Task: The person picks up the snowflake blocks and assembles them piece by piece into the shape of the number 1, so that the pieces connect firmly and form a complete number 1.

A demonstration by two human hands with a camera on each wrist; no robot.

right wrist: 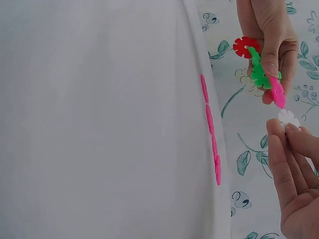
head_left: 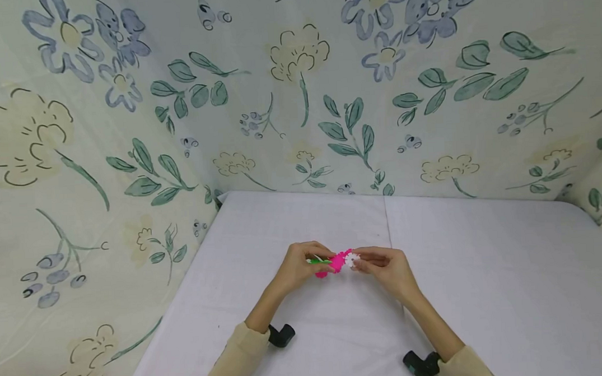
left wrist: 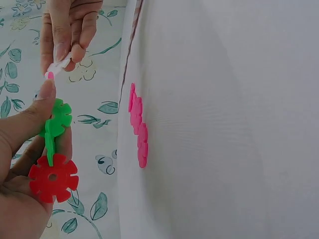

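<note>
My left hand grips a short chain of notched plastic snowflake discs between thumb and fingers. In the left wrist view, the chain has a red disc at one end and green discs after it. A pink disc sticks out past the left thumb in the right wrist view. My right hand pinches a white snowflake disc by its edge between thumb and fingertips. The white disc's rim is right at the pink disc's outer edge. My fingers partly hide both.
Several pink discs lie in a row on the white-covered table, just below my hands. Flower-patterned cloth hangs behind the table and at its left side. A black wrist device sits at my left cuff, another at the right.
</note>
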